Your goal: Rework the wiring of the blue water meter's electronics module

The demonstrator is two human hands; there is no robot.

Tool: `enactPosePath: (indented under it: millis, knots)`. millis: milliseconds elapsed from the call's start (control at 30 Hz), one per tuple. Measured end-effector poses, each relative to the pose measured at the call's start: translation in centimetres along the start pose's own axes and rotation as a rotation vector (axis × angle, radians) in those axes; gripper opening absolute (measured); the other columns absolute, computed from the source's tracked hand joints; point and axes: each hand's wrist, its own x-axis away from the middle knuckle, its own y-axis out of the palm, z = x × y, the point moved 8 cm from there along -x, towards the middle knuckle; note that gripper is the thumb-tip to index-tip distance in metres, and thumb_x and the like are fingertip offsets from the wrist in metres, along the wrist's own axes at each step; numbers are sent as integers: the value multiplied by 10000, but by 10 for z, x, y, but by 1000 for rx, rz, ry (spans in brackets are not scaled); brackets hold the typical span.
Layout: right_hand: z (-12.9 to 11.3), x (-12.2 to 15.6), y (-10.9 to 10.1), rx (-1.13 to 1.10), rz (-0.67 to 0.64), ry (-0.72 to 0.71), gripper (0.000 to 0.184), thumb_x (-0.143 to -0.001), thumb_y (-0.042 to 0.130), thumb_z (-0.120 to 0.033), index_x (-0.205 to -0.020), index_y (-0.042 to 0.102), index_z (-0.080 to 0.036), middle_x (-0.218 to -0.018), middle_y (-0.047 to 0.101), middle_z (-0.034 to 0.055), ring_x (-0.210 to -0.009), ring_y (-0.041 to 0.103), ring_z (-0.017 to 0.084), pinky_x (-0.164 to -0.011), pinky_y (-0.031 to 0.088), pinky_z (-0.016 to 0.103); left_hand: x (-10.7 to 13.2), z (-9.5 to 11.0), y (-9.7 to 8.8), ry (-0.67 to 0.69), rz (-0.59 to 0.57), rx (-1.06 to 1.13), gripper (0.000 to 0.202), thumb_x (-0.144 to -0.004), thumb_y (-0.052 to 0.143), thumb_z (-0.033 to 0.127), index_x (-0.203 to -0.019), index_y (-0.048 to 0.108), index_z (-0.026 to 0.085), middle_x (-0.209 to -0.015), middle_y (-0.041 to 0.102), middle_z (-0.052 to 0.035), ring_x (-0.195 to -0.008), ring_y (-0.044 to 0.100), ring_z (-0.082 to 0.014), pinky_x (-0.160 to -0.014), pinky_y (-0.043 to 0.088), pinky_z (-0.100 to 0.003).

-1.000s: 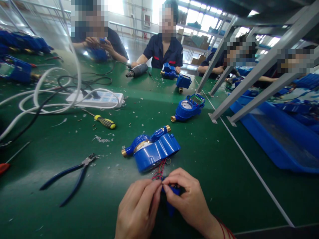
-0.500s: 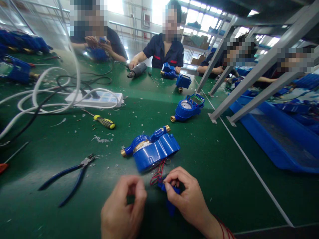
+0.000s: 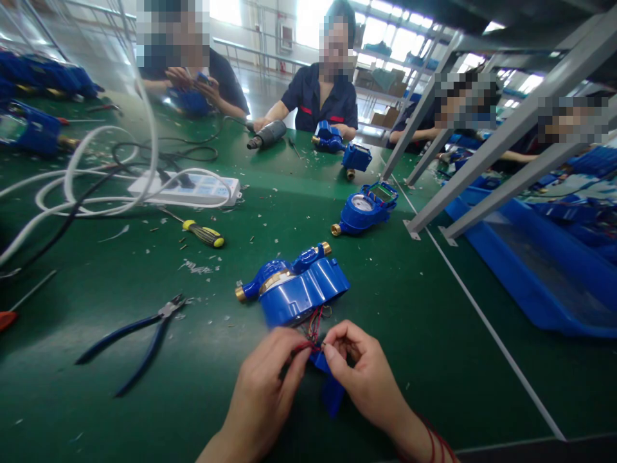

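A blue water meter (image 3: 303, 292) with brass ends lies on its side on the green table. Thin red and dark wires (image 3: 315, 325) run from its underside toward me. My left hand (image 3: 270, 379) pinches red wires between thumb and fingers. Close beside it, my right hand (image 3: 361, 366) is closed in a pinch at the wire ends; the fingertips almost meet those of the left. Beneath the hands sits a small blue plastic part (image 3: 331, 389), partly covered by the fingers.
Cutting pliers (image 3: 154, 334) lie open at left, with a yellow-black screwdriver (image 3: 205, 233) and a white power strip (image 3: 193, 188) beyond. Another water meter (image 3: 364, 209) stands farther back. A metal frame (image 3: 482, 148) and blue tray (image 3: 535, 276) are at right. Co-workers sit across the table.
My left hand has moved right and forward to the wires and now pinches them. My right hand stays nearly in place, and the water meter has not visibly moved.
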Motion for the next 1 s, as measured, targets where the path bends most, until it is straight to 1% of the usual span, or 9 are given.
enactPosePath:
  millis: [33, 133, 200, 267, 367, 500, 667, 833, 1000]
  knots:
    - [-4, 0, -1, 51, 5, -31, 5, -764, 548, -179, -764, 544, -182, -662, 488, -33, -609, 457, 118, -580, 376, 244, 1, -2, -1, -31, -1, 60, 88, -856, 482, 159, -890, 552, 200, -859, 596, -15, -794, 584, -115, -703, 490, -215]
    - [-16, 2, -1, 185, 12, -153, 85, -702, 597, -135, -715, 526, -180, -706, 518, -14, -664, 494, 135, -614, 378, 256, 8, -8, -3, -83, 7, 215, 115, -849, 498, 151, -917, 551, 228, -946, 593, -6, -895, 583, -105, -779, 483, -202]
    - [-20, 5, -1, 210, 5, -216, 104, -702, 606, -134, -695, 514, -180, -724, 532, -4, -695, 513, 142, -635, 381, 260, 14, -10, -4, -78, -6, 276, 127, -837, 514, 139, -907, 557, 236, -1003, 583, -8, -964, 573, -109, -826, 477, -208]
    - [-20, 7, -2, 179, -25, -233, 89, -714, 612, -151, -713, 527, -179, -750, 545, 1, -720, 525, 145, -653, 390, 259, 19, -11, -3, -69, -33, 290, 123, -826, 526, 136, -900, 557, 230, -1061, 565, -25, -989, 571, -116, -840, 481, -219]
    - [-8, 4, -7, 87, -50, -131, 68, -774, 586, -233, -818, 566, -186, -762, 570, -3, -702, 528, 138, -650, 400, 259, 22, -7, -3, -34, -45, 250, 124, -824, 513, 146, -919, 554, 214, -1143, 527, -58, -1028, 560, -134, -859, 481, -234]
    - [11, -10, -7, -45, -40, 65, 197, -857, 503, -339, -921, 602, -181, -780, 621, 13, -689, 547, 135, -628, 407, 257, 23, 11, -3, 86, -2, 109, 188, -822, 478, 104, -963, 558, 198, -1193, 510, -80, -1110, 515, -148, -917, 454, -242]
    - [17, -23, 4, -319, -76, 155, 181, -744, 659, -300, -814, 641, -135, -686, 614, -2, -616, 526, 103, -605, 405, 231, 29, 28, 5, 243, 66, -94, 275, -786, 508, 52, -1041, 556, 143, -1217, 521, -123, -1159, 483, -175, -961, 442, -275]
    - [24, -21, 3, -423, -54, 200, 196, -728, 672, -323, -745, 646, -130, -663, 628, -3, -575, 525, 83, -580, 400, 214, 34, 35, 9, 431, 109, -205, 332, -746, 522, 48, -1070, 572, 99, -1156, 590, -134, -1108, 531, -180, -921, 481, -270]
    - [29, -21, 2, -485, -40, 213, 196, -704, 683, -327, -714, 629, -139, -647, 610, -18, -566, 517, 80, -575, 400, 210, 28, 34, 4, 420, 155, -172, 305, -766, 494, 91, -1061, 569, 105, -1060, 647, -108, -1046, 578, -151, -889, 499, -231]
